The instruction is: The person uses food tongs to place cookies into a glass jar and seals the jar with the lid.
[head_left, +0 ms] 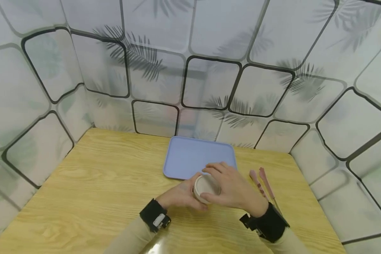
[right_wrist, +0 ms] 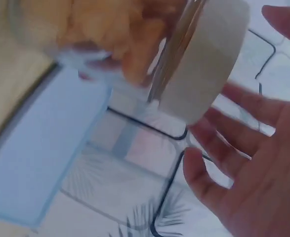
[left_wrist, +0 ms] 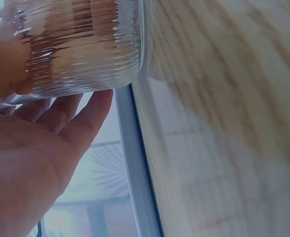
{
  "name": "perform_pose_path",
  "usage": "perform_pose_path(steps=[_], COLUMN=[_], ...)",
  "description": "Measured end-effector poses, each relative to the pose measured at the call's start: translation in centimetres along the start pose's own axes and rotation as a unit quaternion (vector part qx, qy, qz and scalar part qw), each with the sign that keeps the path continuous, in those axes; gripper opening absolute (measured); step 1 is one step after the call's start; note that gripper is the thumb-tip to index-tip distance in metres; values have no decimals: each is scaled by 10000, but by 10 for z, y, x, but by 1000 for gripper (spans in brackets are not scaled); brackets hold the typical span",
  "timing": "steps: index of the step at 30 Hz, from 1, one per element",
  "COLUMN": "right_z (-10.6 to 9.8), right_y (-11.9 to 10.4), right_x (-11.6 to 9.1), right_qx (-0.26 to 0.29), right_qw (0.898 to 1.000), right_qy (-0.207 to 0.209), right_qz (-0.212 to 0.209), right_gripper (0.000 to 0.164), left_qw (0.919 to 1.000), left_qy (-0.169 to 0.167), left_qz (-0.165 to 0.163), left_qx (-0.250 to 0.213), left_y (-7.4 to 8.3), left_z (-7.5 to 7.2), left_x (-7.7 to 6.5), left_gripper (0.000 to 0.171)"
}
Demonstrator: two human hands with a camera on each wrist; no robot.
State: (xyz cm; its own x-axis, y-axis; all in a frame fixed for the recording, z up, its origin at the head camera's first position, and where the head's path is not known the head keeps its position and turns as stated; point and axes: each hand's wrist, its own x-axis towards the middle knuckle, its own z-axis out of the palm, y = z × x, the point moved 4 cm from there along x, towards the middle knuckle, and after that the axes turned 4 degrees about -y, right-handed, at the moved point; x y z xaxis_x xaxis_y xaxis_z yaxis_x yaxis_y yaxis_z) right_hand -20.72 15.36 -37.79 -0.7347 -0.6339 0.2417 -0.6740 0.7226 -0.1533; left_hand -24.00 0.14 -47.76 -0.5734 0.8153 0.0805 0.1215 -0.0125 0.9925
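A clear ribbed jar [left_wrist: 75, 54] with orange-brown pieces inside is in my left hand [head_left: 182, 194], whose fingers curve round its side. Its pale cream lid [head_left: 206, 187] faces up toward the head camera and is on the jar in the right wrist view. My right hand [head_left: 231, 187] hovers over the lid with fingers spread. In the right wrist view, some fingertips [right_wrist: 199, 123] come close to the lid's edge and the thumb stands away from it; whether they touch is hard to tell.
A blue rectangular tray [head_left: 197, 155] lies on the wooden table [head_left: 114, 176] behind the hands. Two utensils with pink handles [head_left: 266, 181] lie to the right, partly hidden by the right wrist. Patterned curtain [head_left: 158, 81] encloses the table's back and sides.
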Motion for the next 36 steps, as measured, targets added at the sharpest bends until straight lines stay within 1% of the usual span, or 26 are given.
perform_pose_path(steps=[2,3,4,6,8,11,13,14,15,16,19,20,21,22,25,26,28,30,32,34,36], right_z=[1,2,3,6,8,10,13,14,14,15,16,17,18,20,23,23,23,20,18,16,15], right_y=[1,0,0,0,-2,-3,-4,-4,-4,-3,0,0,0,0,-4,-4,-5,-5,-5,-4,-4], right_x=[0,0,-1,-3,-4,-5,-4,-3,-2,-2,-3,-4,-4,-5,-5,-5,-6,-8,-8,-9,-9], right_qx=[152,197,186,74,43,-119,-336,-452,-466,-372,138,293,410,434,228,217,304,355,293,57,-48], right_qw=[9988,9980,9974,9968,9974,9993,9991,9986,9986,9991,9989,9982,9978,9980,9988,9988,9986,9977,9971,9972,9975], right_qy=[58,88,150,252,286,242,261,264,239,215,123,129,160,232,432,441,388,381,415,518,495], right_qz=[-453,-596,-673,-757,-663,-276,1,76,58,-44,-441,-506,-502,-410,-77,-49,-209,-429,-568,-533,-508], right_gripper=[47,45,42,44,50,61,62,62,63,62,60,59,59,58,59,61,62,61,61,62,65], left_qw=[10000,10000,10000,9999,9999,9997,9993,9991,9989,9988,9988,9988,9989,9989,9985,9985,9989,9993,9995,9995,9996], left_qy=[2,12,8,20,9,37,88,109,132,135,101,98,92,102,121,95,16,-74,-116,-122,-135], left_qz=[15,13,14,-12,-55,-221,-339,-385,-409,-396,-375,-385,-397,-419,-481,-491,-397,-322,-280,-269,-244], left_qx=[67,96,97,131,123,113,129,133,201,266,291,281,229,207,228,225,264,149,29,-79,-54], left_y=[1,0,0,-1,-2,-3,-2,-2,-2,-1,0,-1,-1,-1,-2,-3,-3,-3,-3,-4,-5], left_z=[-1,0,0,1,2,2,2,1,0,0,-1,-1,-2,-2,-4,-4,-3,-2,-1,-1,-1], left_x=[0,0,1,1,2,3,2,2,1,1,0,0,-1,-2,-4,-5,-4,-2,0,0,1], left_gripper=[95,96,95,93,98,104,103,105,106,106,108,110,109,108,108,108,107,108,108,110,109])
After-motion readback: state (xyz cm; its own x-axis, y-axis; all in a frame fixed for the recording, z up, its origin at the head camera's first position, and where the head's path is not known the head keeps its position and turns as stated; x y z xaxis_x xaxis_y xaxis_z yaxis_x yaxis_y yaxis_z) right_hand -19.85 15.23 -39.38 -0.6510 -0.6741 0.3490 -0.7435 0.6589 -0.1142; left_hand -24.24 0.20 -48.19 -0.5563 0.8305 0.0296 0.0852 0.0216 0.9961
